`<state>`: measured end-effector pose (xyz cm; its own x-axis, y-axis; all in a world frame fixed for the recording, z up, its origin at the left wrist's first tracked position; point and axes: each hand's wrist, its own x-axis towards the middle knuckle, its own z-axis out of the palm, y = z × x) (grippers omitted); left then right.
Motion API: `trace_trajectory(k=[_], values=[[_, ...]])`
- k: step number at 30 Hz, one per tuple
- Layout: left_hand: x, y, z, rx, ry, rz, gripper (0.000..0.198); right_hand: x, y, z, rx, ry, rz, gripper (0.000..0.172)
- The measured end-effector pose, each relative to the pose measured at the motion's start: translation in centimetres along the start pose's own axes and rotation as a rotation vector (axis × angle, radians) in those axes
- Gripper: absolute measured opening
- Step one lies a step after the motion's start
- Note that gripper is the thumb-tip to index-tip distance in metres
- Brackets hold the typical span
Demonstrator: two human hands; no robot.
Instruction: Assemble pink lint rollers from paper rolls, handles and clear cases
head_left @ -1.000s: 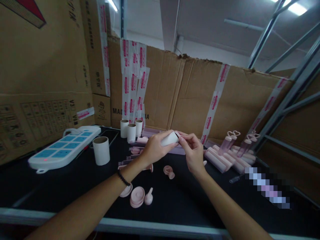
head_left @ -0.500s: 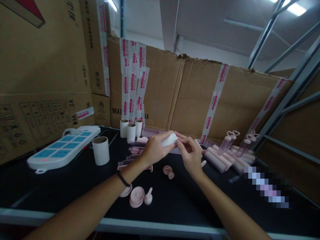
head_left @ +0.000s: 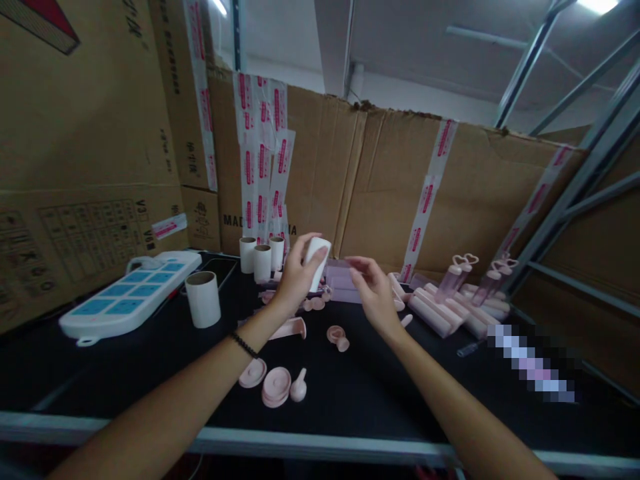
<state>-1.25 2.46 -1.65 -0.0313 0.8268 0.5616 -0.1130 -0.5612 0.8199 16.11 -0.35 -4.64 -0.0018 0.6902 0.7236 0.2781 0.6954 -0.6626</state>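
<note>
While the left hand [head_left: 296, 280] keeps its fingers and thumb wrapped around a white cylinder [head_left: 317, 259], the right hand [head_left: 374, 288] sits just beside, apart from it, fingers loosely bent and parted from the thumb. Cylinder raised above the black table [head_left: 370, 400], tilted, upper end leaning right. Dark beaded bracelet [head_left: 243, 345] on the left wrist. Behind and between the hands: translucent lilac pieces [head_left: 343, 283], partly hidden. Below the hands, a small pink part [head_left: 337, 337] lies on the black surface. Nearer the front edge: a pair of stacked pink discs [head_left: 276, 385], another pink disc [head_left: 253, 373] by the left wrist, and a pink bulb-shaped piece [head_left: 299, 387] with a narrow neck. Left side: one white tube [head_left: 204, 301] upright, near a white power strip [head_left: 127, 293] with blue panels; three smaller white tubes [head_left: 263, 265] stand grouped farther back, near the cardboard wall [head_left: 395, 180]. Right side: pink cylindrical cases [head_left: 434, 313] lie side by side, with clear tubes topped by heart-shaped loops [head_left: 450, 280] among them.
</note>
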Motion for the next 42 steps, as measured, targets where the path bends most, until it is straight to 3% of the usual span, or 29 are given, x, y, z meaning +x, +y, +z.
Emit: trace_trajectory(k=[5, 9, 13, 18, 23, 32, 36, 42], values=[[0.7, -0.6, -0.6, -0.331, 0.225, -0.344, 0.030, -0.7, 2.5, 0.9, -0.539, -0.409, -0.156, 0.018], [1.2, -0.7, -0.9, -0.531, 0.333, -0.507, 0.026, -0.9, 3.5, 2.2, -0.658, -0.512, -0.182, 0.017], [1.5, -1.2, -1.1, -0.605, 0.346, -0.536, 0.028, -0.8, 3.4, 2.1, -0.668, -0.585, -0.149, 0.005], [1.6, -1.7, -1.2, -0.567, 0.357, -0.503, 0.030, -1.0, 2.1, -0.1, -0.583, -0.593, -0.160, 0.015], [1.5, -1.8, -1.2, -0.535, 0.375, -0.499, 0.028, -1.0, 1.8, -0.5, -0.659, -0.561, -0.144, 0.038], [1.3, -0.9, -0.7, -0.548, 0.368, -0.419, 0.017, -1.3, 0.9, 0.7, -0.864, -0.486, -0.114, 0.041], [1.2, -0.8, -0.6, -0.538, 0.358, -0.429, 0.016, -1.5, 1.1, 0.9, -0.885, -0.532, -0.108, 0.047], [1.1, -1.0, -0.7, -0.552, 0.343, -0.419, 0.015, -1.5, 1.8, 1.2, -0.875, -0.577, -0.089, 0.033]])
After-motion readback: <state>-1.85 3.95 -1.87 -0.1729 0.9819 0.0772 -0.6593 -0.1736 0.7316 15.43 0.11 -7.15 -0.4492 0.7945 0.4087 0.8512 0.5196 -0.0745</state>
